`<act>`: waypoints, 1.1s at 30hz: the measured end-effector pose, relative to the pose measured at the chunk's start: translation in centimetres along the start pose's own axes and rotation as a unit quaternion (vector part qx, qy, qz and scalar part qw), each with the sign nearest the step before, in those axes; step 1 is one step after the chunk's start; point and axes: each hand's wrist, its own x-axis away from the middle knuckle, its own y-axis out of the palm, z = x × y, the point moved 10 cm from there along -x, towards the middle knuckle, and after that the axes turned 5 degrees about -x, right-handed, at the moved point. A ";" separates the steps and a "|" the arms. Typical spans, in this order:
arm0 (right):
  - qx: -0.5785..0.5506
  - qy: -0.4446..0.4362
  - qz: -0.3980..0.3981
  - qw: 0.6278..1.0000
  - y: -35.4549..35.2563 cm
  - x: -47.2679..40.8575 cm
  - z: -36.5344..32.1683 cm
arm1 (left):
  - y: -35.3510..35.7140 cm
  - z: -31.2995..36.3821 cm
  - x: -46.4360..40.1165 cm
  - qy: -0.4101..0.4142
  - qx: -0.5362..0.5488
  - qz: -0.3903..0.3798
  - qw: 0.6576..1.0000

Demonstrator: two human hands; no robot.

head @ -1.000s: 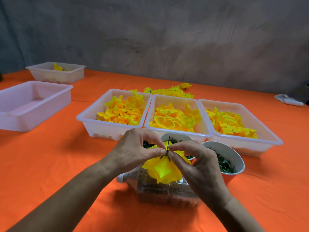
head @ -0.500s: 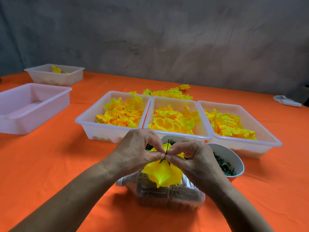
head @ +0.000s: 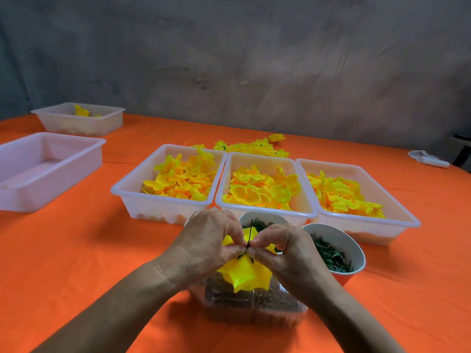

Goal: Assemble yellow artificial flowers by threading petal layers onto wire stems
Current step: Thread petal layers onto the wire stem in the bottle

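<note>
Your hands have hardly moved since before. Your left hand (head: 204, 240) and right hand (head: 285, 250) pinch the thin dark wire stem (head: 249, 236) with fingertips pressed together. Soft yellow petals (head: 244, 273) hang below it, over a clear plastic box (head: 254, 309) near the orange table's (head: 76, 250) front edge.
</note>
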 end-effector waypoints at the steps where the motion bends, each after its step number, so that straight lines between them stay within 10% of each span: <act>1: 0.006 -0.001 0.001 1.000 0.0 0.0 0.0 | 0.0 -0.1 0.0 -0.002 0.000 -0.002 1.000; 33: -0.015 -0.057 0.028 0.998 0.0 0.4 0.5 | 0.2 0.1 0.3 0.065 0.018 0.027 0.997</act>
